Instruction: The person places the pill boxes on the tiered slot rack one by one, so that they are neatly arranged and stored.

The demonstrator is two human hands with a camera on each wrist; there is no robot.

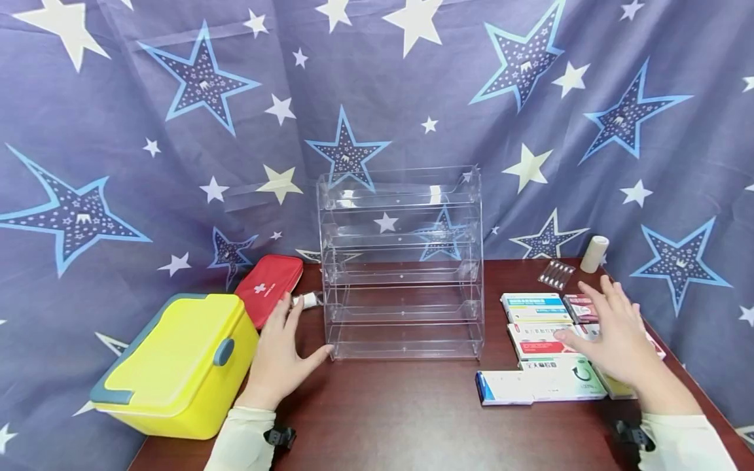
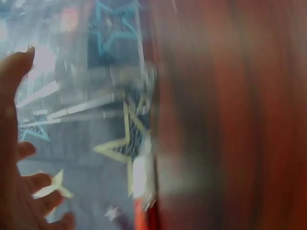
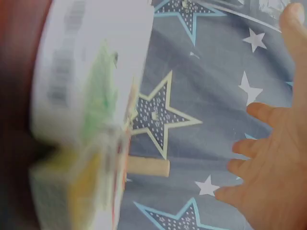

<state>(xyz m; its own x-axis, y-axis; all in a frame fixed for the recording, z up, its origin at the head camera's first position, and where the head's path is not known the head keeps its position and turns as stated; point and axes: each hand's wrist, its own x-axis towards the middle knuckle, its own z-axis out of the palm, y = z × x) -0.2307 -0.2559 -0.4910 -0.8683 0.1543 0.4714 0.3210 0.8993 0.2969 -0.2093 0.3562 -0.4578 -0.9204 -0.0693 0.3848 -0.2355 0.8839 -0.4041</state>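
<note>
My left hand (image 1: 278, 361) is spread between the yellow case and the clear tiered acrylic rack (image 1: 403, 332), its thumb tip at the rack's lower left corner in the head view. Behind its fingers lie a red first-aid pouch (image 1: 272, 278) with a white cross and a small white tube (image 1: 306, 301). Over the group of medicine boxes on the right hovers my right hand (image 1: 621, 343), fingers apart and holding nothing. A red-and-white box (image 1: 533, 343), a blue-and-white box (image 1: 533, 307) and a green-and-white box (image 3: 96, 81) lie under or beside it.
The yellow case (image 1: 177, 360) with a grey-blue latch stands at the left table edge. A blister pack (image 1: 556, 275) and a cream-coloured roll (image 1: 595, 254) sit at the back right. Behind the brown table (image 1: 400, 418) hangs a starry curtain (image 1: 389, 78).
</note>
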